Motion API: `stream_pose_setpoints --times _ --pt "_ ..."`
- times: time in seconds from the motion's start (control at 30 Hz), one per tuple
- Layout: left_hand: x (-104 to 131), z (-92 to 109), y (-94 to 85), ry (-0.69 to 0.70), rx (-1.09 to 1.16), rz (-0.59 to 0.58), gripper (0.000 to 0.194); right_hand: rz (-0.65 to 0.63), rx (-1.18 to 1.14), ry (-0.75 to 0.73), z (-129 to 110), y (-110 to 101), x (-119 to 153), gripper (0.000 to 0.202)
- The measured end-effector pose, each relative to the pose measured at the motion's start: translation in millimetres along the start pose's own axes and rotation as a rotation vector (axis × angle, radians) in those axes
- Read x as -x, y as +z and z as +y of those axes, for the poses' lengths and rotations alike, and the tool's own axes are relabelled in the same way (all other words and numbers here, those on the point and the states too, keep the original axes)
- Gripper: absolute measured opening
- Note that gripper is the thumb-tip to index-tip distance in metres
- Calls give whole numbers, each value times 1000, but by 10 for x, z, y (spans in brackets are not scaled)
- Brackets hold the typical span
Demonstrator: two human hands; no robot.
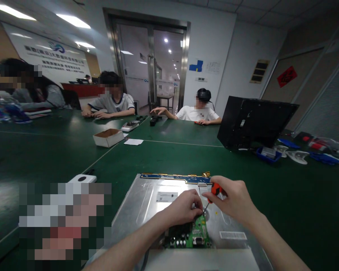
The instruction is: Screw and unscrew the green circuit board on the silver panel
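My right hand point(235, 197) grips a small screwdriver point(215, 190) by its red and black handle. The thin shaft slants down to the upper edge of a green circuit board point(200, 230). Close beside the tip, my left hand point(186, 205) has its thumb and fingers pinched together; what they hold, if anything, is hidden. Beneath both hands lies a flat silver metal panel point(233, 220), with the board on its lower middle. A narrow blue circuit strip point(169, 177) runs along the panel's far edge, and a flat ribbon cable point(202, 187) comes down from it.
A black monitor housing point(257, 122) stands at the right behind a blue tray point(269, 154). An open cardboard box point(109, 138) and a paper sheet point(133, 142) lie farther back on the green table point(175, 156). A white device point(83, 178) is at the left. Several people sit across.
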State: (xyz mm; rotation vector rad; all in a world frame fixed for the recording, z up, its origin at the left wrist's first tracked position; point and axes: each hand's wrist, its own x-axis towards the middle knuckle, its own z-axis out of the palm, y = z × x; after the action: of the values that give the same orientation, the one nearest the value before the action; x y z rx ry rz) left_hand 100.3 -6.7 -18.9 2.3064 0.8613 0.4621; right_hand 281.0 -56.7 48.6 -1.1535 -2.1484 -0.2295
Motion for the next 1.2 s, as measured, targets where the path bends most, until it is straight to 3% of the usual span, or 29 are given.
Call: stream_pose_setpoints --times 0.07,0.13,0.23,0.33,0.43,0.6,0.7,0.83,0.9,1.0,1.07,1.2 --pt "-4 -11 7 1 10 -2 7 -201 76 52 -58 -162 -144 17" --pt "-7 -13 10 -7 25 -4 9 -325 161 82 -123 -263 -283 18" --pt "-9 -8 9 -31 21 0 11 -470 191 67 -187 -250 -433 20" --pt "-13 -13 10 -33 16 -3 11 -492 185 128 -212 -159 -505 20" --pt "-20 -34 20 -16 39 3 10 -517 114 125 -247 -170 -516 5" --pt "-20 -39 21 -20 32 -15 9 -610 23 76 -296 -338 -453 21" --pt "-16 -23 5 -22 33 -17 10 -574 1 96 -255 -346 -439 22" --pt "-11 -10 -14 -23 40 -35 10 -518 141 149 -184 -269 -487 6" --pt "-7 -9 -17 -26 46 -31 9 -550 183 152 -169 -260 -502 14" --pt "-3 -10 -16 -33 27 -19 8 -574 67 89 -173 -315 -478 8" --pt "-2 -9 -15 -35 11 -20 7 -568 8 67 -179 -362 -445 17" --pt "-2 -5 -15 -46 3 -26 6 -582 0 127 -172 -359 -417 21"
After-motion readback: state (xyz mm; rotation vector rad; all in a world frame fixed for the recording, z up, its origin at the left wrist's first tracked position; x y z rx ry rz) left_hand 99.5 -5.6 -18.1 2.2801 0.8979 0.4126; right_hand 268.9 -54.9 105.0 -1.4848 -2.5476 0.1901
